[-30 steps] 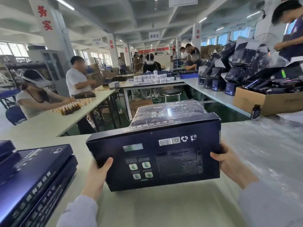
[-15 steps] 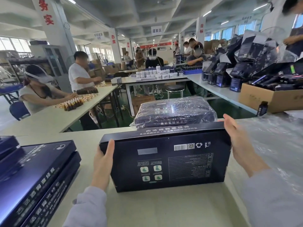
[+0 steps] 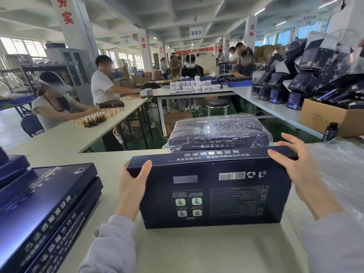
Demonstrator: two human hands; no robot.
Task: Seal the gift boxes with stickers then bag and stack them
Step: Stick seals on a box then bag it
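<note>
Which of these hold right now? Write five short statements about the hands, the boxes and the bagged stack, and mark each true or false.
1. The left hand grips the left end of the dark gift box. True.
2. The gift box lies flat, barcode face down. False: it stands on its long edge, barcode face toward the camera.
3. A plastic-wrapped stack sits behind it. True.
4. The right hand is clenched in a fist. False: its fingers are spread at the box's upper right corner.
5. Unbagged boxes are piled at the left. True.
</note>
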